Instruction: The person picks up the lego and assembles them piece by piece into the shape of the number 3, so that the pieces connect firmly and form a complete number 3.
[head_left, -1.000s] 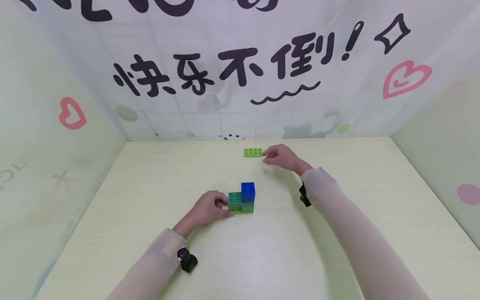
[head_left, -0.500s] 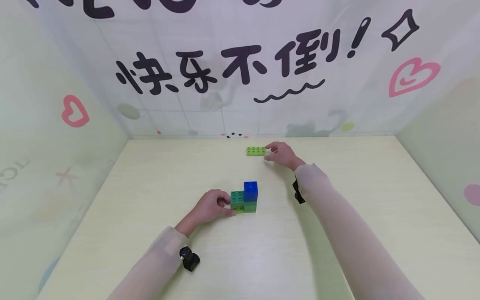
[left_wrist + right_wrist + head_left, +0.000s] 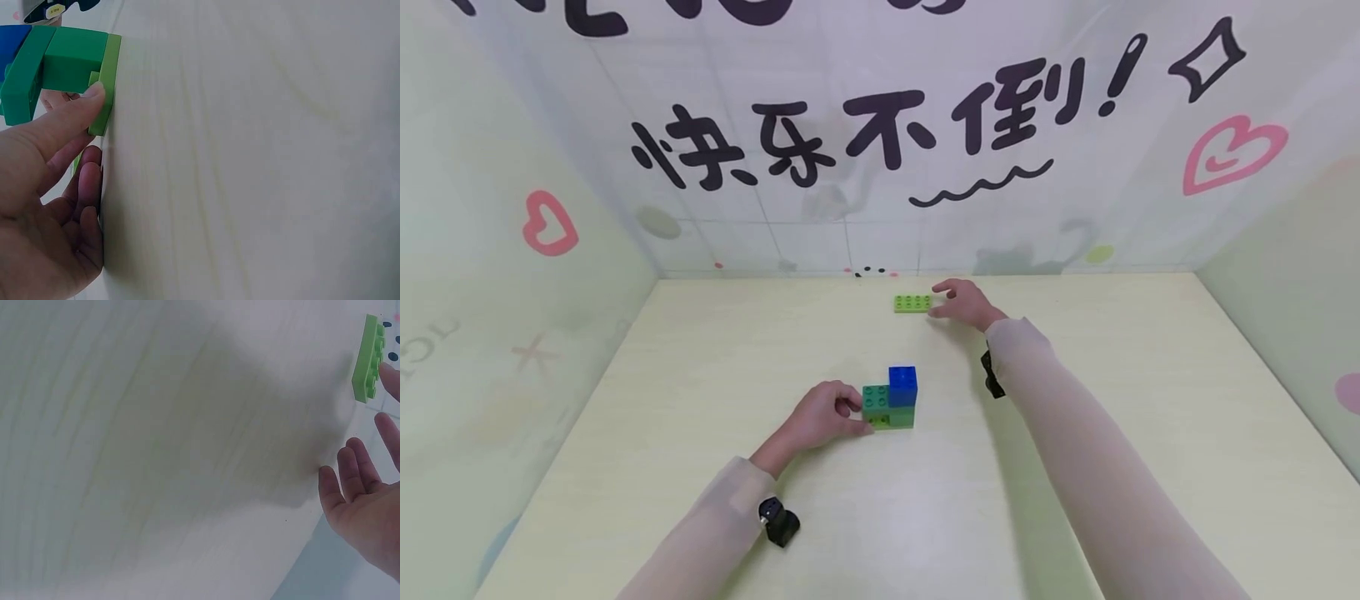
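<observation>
A small stack of building bricks (image 3: 876, 400) stands mid-table in the head view. A blue brick (image 3: 902, 385) tops its right side, over green bricks (image 3: 75, 59) and a thin lime-green base brick (image 3: 110, 81). My left hand (image 3: 823, 414) holds the stack at its left end, the thumb pressed on the base brick and the fingers behind. Farther back lies a flat lime-green building brick (image 3: 912, 304), studs up. Just to its right is my right hand (image 3: 966, 305), thumb and index finger spread at its end; in the right wrist view the fingers are loosely bent with nothing between them.
The pale wooden table (image 3: 737, 333) ends at a printed back curtain (image 3: 865, 217), close behind the lime-green brick. Side curtains (image 3: 550, 317) border it. A black camera (image 3: 779, 522) is strapped to the left wrist, another (image 3: 992, 375) to the right.
The right hand's index finger has lifted and spread from the thumb beside the lime-green brick. The right forearm has swung slightly left. The left hand stays on the stack; the head view shifted slightly.
</observation>
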The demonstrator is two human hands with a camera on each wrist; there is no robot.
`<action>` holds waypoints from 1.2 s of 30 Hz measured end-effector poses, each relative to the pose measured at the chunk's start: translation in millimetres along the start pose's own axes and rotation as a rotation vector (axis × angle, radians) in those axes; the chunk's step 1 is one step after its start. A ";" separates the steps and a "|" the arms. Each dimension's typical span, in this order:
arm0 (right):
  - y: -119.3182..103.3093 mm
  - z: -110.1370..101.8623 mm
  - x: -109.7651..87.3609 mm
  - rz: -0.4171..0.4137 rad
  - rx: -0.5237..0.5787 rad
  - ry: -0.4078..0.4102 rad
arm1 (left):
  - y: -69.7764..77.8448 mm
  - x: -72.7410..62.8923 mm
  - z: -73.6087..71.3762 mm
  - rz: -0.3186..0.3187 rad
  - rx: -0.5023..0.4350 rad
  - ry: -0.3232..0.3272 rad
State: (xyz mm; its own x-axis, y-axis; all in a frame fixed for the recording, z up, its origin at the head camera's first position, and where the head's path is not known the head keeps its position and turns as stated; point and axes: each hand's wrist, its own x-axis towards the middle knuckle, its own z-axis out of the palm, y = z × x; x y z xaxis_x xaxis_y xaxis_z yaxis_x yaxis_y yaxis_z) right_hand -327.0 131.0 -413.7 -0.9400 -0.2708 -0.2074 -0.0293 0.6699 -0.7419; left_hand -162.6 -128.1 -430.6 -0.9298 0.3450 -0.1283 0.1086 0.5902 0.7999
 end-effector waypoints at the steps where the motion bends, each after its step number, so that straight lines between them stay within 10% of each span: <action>1: -0.5 0.4 0.2 0.001 -0.002 0.000 | -0.3 -0.3 -0.1 0.004 0.002 0.001; 36: -3.9 17.9 3.0 0.070 -0.238 0.062 | 1.1 -1.0 0.3 -0.003 0.010 0.008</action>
State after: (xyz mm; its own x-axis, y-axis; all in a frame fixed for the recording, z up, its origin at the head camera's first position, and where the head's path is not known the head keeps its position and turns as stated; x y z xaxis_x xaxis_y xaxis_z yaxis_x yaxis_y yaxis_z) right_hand -323.6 115.2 -422.9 -0.9614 -0.1801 -0.2082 -0.0356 0.8312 -0.5548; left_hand -161.4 -127.5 -429.8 -0.9329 0.3374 -0.1260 0.1092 0.5985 0.7936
